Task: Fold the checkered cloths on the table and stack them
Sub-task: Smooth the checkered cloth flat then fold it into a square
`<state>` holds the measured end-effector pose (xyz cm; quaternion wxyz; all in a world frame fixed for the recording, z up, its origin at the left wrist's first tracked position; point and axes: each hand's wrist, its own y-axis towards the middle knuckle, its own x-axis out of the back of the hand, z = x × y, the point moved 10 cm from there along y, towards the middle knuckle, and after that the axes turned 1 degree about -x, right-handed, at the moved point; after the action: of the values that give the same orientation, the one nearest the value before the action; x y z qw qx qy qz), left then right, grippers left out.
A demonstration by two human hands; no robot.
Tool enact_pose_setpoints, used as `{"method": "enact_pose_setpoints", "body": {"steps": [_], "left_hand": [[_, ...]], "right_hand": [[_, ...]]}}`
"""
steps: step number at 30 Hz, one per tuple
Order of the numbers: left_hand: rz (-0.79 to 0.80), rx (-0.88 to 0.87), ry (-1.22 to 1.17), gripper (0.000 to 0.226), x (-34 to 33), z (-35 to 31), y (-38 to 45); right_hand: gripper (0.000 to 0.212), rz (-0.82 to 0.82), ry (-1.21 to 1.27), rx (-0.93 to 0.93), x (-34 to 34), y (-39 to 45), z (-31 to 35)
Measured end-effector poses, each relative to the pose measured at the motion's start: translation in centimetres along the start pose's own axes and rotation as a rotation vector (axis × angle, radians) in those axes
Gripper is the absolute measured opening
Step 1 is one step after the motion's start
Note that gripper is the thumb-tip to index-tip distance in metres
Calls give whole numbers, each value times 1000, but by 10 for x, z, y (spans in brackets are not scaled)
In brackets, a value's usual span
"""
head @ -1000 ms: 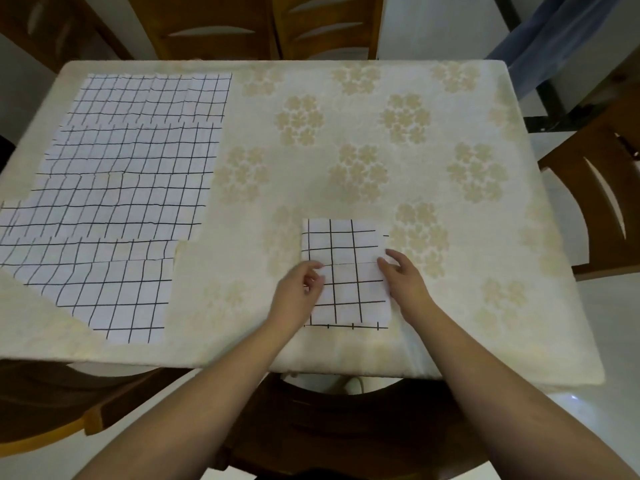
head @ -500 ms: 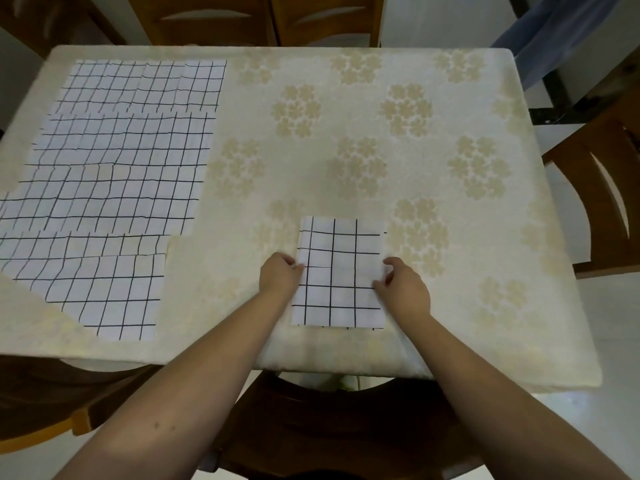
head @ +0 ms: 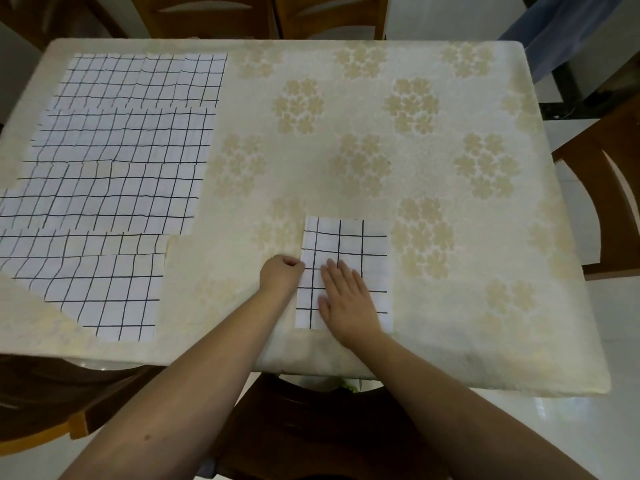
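Observation:
A folded white cloth with a black grid (head: 349, 244) lies near the table's front edge, a narrow rectangle. My right hand (head: 346, 299) rests flat on its lower half, fingers spread and pressing down. My left hand (head: 280, 276) is curled at the cloth's left edge, fingertips pinching or touching that edge. Several unfolded checkered cloths (head: 114, 181) lie overlapped on the left side of the table, running from the far edge to the near left.
A cream tablecloth with a tan flower print (head: 415, 150) covers the table. Wooden chairs stand at the far side (head: 207, 12), at the right (head: 609, 188) and under the front edge. A blue fabric (head: 561, 26) hangs at the far right.
My right hand moved from the folded cloth's right edge onto its surface and now lies flat. My left hand stayed at the left edge.

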<state>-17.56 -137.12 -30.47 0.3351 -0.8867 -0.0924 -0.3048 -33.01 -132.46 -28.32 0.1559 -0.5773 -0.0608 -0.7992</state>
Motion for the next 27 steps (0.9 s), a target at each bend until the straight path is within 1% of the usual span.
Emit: {"method": "enact_pose_setpoints", "body": {"steps": [4,8,12,16,18,21,24,27], "left_hand": [[1,-1,41,19,1,1,3],[4,3,49,20,-1,0,2],[0,13,76,20,-3,1,0],[-2,12,77,19,-5,1,0],[-19,-12,46,15,-4,-2,-3],[-47,-101,-59,10,0,-8,-14],[-23,-168,-121,7,4,-8,-24],[64,-148,-201,19,6,1,-25]], "right_hand": [[61,70,-16,-41,-17,-3,-4],[63,109,-78,-92,-17,-16,-40],[61,55,-127,-168,4,-36,-88],[60,70,-139,-176,8,-43,-105],[60,70,-122,-180,8,-41,-104],[61,77,-107,-199,7,-41,-101],[61,68,-90,-207,8,-40,-98],[59,29,-87,-200,13,-39,-96]]}}
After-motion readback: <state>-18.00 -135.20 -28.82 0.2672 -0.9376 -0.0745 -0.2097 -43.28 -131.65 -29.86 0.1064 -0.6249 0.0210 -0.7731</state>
